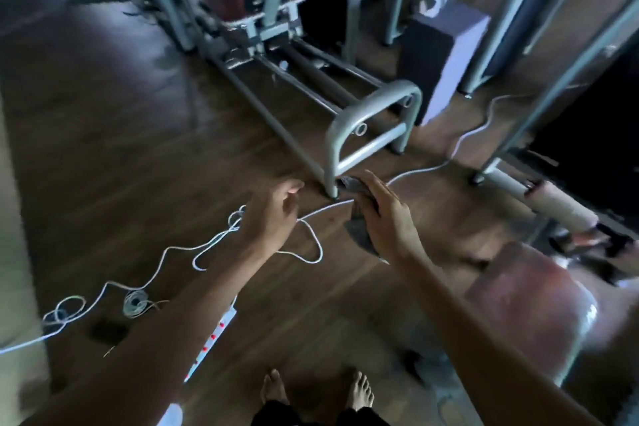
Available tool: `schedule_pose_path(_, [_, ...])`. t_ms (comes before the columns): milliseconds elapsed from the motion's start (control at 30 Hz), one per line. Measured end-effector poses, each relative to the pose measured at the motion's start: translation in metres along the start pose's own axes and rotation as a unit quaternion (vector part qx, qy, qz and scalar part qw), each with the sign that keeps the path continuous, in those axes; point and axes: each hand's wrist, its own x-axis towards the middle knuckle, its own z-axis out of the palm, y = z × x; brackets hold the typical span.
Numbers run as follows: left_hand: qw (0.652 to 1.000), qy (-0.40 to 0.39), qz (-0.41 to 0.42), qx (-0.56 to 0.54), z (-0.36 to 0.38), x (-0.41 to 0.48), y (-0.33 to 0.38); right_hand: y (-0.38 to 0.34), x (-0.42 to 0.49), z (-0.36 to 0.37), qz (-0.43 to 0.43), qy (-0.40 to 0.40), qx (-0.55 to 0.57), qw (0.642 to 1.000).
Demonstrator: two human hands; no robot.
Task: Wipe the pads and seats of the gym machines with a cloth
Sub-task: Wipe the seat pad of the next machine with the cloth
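Observation:
My right hand (387,218) is stretched out over the wooden floor, shut on a dark grey cloth (359,228) that hangs below the palm. My left hand (273,214) reaches forward beside it with fingers loosely apart and nothing in it. A reddish-brown padded seat (532,301) with a glossy surface sits low at the right, below and right of my right forearm. Further back stands a machine with another brown seat pad (231,7) on a grey frame. A padded roller (560,207) lies at the right.
A grey metal foot bar (373,128) rises from the floor just beyond my hands. A white cord (214,242) snakes across the floor, with a power strip (214,339) under my left arm. Grey machine posts (511,21) stand at the back right. My bare feet (318,387) show below.

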Motion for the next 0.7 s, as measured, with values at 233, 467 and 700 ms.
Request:
schedule_pose_path(233, [0.994,0.079,-0.073,0.001,-0.116,-0.032,-0.097,-0.084,0.016,0.130,-0.021,-0.102,-0.034,0.994])
schedule_pose_path(467, [0.988,0.119,-0.099,-0.005,-0.188,-0.036,-0.179,-0.128,0.031,0.226,-0.032,-0.134,-0.050,0.989])
schedule_pose_path(700, [0.985,0.113,-0.128,-0.014,-0.211,0.011,-0.223,-0.139,0.083,0.288,-0.049,-0.135,-0.071,0.987])
